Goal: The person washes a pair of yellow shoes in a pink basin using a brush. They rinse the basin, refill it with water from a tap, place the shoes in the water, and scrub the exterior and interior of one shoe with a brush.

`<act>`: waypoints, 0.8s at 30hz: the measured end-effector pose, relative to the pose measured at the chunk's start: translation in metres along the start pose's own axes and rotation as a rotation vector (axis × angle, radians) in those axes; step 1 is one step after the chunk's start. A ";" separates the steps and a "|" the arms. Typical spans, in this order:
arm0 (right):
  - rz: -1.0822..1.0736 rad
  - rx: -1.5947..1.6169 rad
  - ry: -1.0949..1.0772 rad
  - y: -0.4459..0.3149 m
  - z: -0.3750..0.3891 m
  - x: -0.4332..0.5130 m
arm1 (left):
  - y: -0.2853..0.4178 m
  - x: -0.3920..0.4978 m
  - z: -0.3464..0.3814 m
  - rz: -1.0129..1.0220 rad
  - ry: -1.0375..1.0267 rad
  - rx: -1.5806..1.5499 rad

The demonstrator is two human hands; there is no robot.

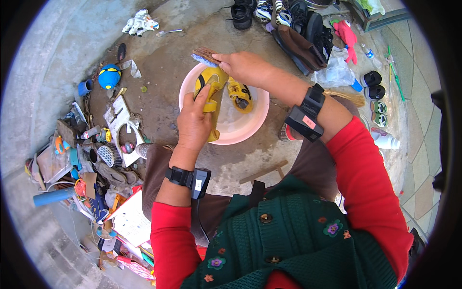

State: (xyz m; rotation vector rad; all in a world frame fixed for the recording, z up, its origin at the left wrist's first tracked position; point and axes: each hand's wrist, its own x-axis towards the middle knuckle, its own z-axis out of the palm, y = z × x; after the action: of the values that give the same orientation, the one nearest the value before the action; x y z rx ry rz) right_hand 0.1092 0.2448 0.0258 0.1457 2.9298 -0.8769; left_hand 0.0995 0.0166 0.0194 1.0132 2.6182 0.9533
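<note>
A yellow sandal [213, 81] is gripped in my left hand [196, 121], held tilted over the left side of a pink plastic basin [260, 124]. My right hand [242, 68] grasps a wooden scrubbing brush [206, 54]. Its pale blue and white bristles face down at the toe end of the sandal; whether they touch it I cannot tell. The second yellow sandal [240, 95] rests inside the basin, at the right, in shallow cloudy water [231, 124]. My left fingers hide part of the held sandal's straps.
Several dark shoes [299, 45] cluster at the far right, near a clear plastic bag [335, 70]. Small sandals [379, 112] and a white bottle [386, 139] line the right side. Mixed clutter [94, 169] heaps on the left, below a blue ball [109, 76]. A straw broom [346, 98] lies by my right knee.
</note>
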 end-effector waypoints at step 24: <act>-0.125 -0.058 0.062 -0.013 0.016 -0.015 | -0.032 0.010 0.009 -0.196 0.152 -0.436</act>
State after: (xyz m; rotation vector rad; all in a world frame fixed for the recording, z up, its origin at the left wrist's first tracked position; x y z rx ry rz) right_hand 0.1237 0.2240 0.0211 -0.0151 3.0472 -0.8160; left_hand 0.0778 0.0099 -0.0070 0.5876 2.3979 1.5079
